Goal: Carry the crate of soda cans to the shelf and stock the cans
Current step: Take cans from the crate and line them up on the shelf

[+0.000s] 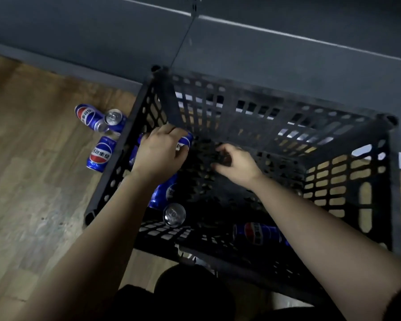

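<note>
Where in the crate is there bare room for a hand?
Free: middle and far right of the black perforated plastic crate, under the right hand. Crowded: blue soda cans along its left wall, where the left hand grips one.

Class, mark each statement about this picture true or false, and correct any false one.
1. Three floor cans lie to the left of the crate. True.
2. The left hand grips a blue can inside the crate. True.
3. The right hand holds a can. False: its loosely curled fingers hold nothing.
4. The crate is empty. False: loose cans lie in it.
</note>
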